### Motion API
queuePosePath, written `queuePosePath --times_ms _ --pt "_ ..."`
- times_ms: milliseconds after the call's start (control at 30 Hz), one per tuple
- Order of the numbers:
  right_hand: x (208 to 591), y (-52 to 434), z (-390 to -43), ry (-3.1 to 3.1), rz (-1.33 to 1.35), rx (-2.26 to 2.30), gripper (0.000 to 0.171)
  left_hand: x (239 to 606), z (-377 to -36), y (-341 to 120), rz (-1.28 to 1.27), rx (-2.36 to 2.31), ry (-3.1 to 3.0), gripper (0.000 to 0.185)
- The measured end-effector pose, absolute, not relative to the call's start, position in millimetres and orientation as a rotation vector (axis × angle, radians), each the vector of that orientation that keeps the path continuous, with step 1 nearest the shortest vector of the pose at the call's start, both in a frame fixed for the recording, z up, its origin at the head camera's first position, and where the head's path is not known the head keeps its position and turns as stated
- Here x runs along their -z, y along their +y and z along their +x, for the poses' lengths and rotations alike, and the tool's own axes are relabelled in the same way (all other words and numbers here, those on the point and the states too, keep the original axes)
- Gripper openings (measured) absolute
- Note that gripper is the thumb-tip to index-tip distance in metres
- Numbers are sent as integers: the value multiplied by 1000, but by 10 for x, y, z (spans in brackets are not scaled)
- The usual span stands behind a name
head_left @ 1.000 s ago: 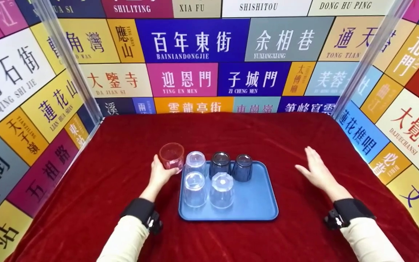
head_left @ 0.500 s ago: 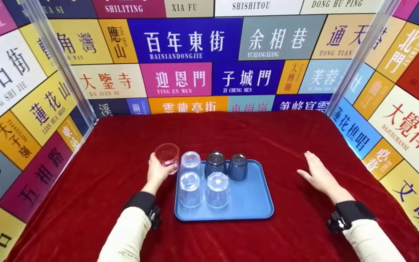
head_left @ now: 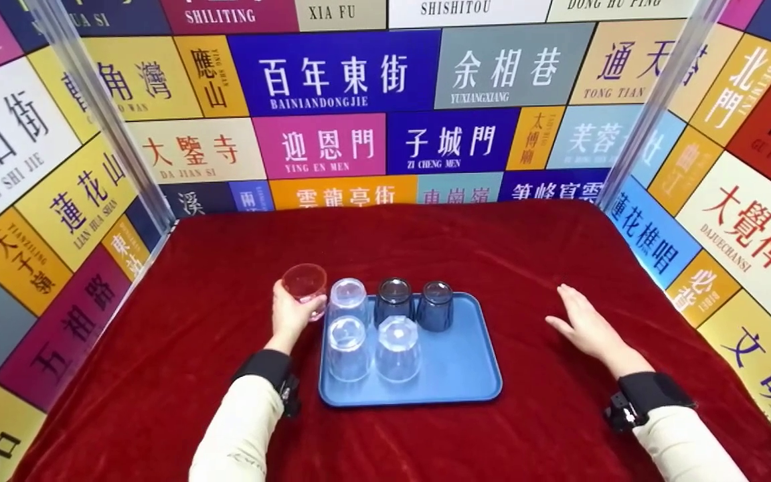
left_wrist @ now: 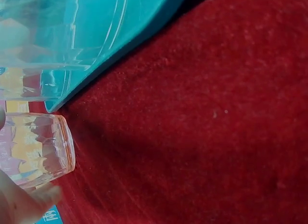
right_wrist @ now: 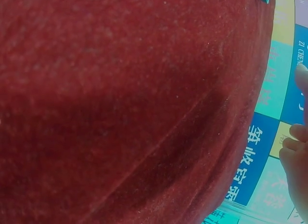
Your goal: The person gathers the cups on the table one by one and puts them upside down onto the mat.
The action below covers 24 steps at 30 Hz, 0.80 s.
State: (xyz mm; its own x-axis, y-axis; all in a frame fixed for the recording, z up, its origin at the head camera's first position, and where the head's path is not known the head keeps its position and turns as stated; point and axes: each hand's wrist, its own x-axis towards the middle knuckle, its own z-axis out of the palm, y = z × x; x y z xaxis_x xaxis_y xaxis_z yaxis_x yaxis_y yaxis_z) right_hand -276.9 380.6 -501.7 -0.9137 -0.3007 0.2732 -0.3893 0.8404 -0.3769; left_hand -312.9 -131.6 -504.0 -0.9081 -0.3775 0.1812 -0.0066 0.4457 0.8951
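Note:
My left hand (head_left: 290, 318) grips a pinkish-red glass (head_left: 304, 281) just left of the blue tray (head_left: 459, 375), with the thumb on its near right side. In the left wrist view, part of the hand (left_wrist: 19, 204) is at the faceted glass (left_wrist: 36, 147); I cannot tell whether it touches the cloth. A clear glass (head_left: 349, 301) on the tray stands close beside it. Out to the right, my right hand (head_left: 589, 328) is over the red cloth, fingers extended and holding nothing. Its fingers (right_wrist: 293, 159) enter the right wrist view at the right edge.
Upside down on the tray are two more clear glasses (head_left: 349, 351) (head_left: 397, 351) and two dark ones (head_left: 393, 304) (head_left: 435, 308). Red cloth (head_left: 425, 241) covers the table. Walls with printed signs (head_left: 332, 73) and clear corner posts (head_left: 101, 114) enclose the back and sides.
The head view has shifted slightly. My left hand keeps its grip on the pinkish-red glass, which stays beside the tray. My right hand has moved slightly nearer, still holding nothing.

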Motion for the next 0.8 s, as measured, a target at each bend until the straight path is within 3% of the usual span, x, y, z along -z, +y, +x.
queuePosePath --times_ms 567,700,800 --pt "5019 3777 -2770 -2813 534 -651 64 4844 -3142 -1376 317 1638 -2002 83" --pt "4999 3767 -2764 -2810 542 -674 64 4930 -3401 -1393 356 1750 -1854 86" --pt "4971 3746 -2757 -2813 541 -675 64 5257 -3799 -1469 369 1834 -1777 88"
